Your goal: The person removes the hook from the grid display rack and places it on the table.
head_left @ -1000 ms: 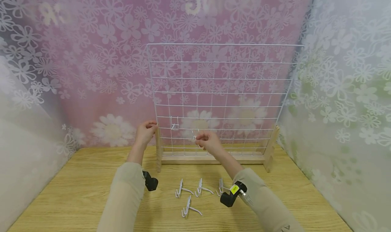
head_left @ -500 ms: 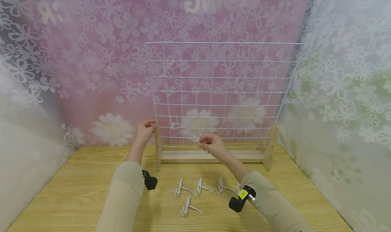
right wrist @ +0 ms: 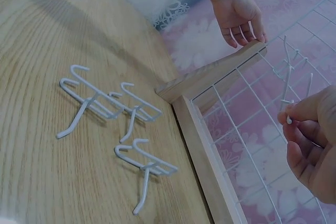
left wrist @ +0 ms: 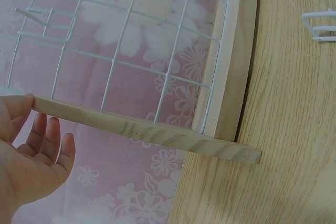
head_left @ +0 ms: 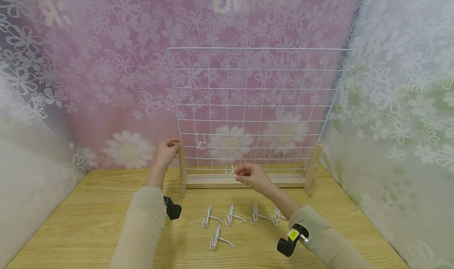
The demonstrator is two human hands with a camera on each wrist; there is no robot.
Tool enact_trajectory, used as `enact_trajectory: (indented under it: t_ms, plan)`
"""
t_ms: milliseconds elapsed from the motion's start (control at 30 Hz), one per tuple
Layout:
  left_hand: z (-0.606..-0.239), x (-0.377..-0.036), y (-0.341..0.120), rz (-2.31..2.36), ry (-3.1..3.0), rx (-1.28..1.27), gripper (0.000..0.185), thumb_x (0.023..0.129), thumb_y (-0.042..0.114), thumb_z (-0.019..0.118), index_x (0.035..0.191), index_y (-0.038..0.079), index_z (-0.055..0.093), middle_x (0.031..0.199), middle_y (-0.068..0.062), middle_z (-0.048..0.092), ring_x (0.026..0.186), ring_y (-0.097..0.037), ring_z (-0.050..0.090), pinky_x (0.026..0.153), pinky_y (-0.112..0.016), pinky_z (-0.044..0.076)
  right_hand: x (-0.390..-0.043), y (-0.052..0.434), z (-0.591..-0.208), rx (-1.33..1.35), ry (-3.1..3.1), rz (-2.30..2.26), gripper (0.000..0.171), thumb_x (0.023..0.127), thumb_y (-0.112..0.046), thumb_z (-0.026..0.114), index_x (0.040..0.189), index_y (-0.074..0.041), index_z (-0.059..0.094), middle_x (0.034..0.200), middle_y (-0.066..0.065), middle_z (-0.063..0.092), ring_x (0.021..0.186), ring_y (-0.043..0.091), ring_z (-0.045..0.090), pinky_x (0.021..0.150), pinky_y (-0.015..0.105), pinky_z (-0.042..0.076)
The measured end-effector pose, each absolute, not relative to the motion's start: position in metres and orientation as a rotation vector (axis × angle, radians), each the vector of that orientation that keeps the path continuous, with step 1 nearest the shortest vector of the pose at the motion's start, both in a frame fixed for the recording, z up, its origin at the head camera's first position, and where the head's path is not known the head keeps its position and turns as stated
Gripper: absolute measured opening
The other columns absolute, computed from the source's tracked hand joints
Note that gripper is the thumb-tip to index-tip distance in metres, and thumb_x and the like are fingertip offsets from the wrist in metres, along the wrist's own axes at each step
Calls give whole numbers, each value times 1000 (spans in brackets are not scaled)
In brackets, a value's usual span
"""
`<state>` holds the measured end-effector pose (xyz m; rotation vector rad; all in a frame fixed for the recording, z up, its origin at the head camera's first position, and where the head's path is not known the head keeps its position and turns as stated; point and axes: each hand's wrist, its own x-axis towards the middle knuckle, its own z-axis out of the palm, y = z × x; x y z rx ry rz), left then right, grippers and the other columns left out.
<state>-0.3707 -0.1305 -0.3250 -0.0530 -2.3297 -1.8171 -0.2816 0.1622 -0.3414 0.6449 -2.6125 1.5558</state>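
A white wire grid panel (head_left: 252,121) stands upright in a wooden stand (head_left: 244,184). My left hand (head_left: 167,153) pinches the top of the stand's left post (left wrist: 131,125) between thumb and forefinger, its other fingers loosely curled. In front of the lower grid, my right hand (head_left: 256,178) pinches a white wire hook (right wrist: 287,80), prongs pointing up in the right wrist view. Part of this hook is hidden behind the fingers. Another white hook (head_left: 201,144) hangs on the grid near its left side.
Several white hooks lie on the wooden table: a row with one hook (head_left: 231,216) in it, and a single hook (head_left: 218,238) nearer me. Floral curtains (head_left: 120,84) rise behind and at both sides.
My right hand has moved down and to the right with the hook, lower in front of the grid. Its forearm has uncovered a hook at the row's right end. The left hand stays in place.
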Motion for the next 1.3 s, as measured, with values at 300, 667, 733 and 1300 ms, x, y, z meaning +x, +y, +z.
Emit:
enact_trajectory:
  t_ms: [300,667,733,1300]
  plan:
    - [-325,-370,-130,-1811,-2341,-55,31,94,13,51,121,-1,55,105,-14,50,97,-29,50,80,-35,43,-278,172,-356,654,-2664,1426,11,86,0,62,96,5,63,81,8,61,72,17,56,62,28,47]
    - [-326,-373,-130,-1790,-2334,-54,30,94,12,51,119,-2,55,102,-14,50,92,-26,50,75,-30,42,-277,188,-372,750,-2666,1376,10,84,0,65,93,3,65,80,4,61,69,13,54,58,22,45]
    - [-326,-372,-130,-1793,-2333,-54,29,94,12,51,119,-2,55,103,-14,50,92,-26,50,75,-31,42,-274,190,-373,764,-2663,1381,10,83,2,65,92,4,65,81,4,61,69,13,55,59,22,46]
    - [-325,-370,-131,-1811,-2335,-72,30,94,13,51,120,-2,55,106,-15,50,97,-29,50,79,-35,42,-256,204,-388,775,-2772,1461,8,83,-2,65,91,1,65,84,3,61,76,14,56,66,23,48]
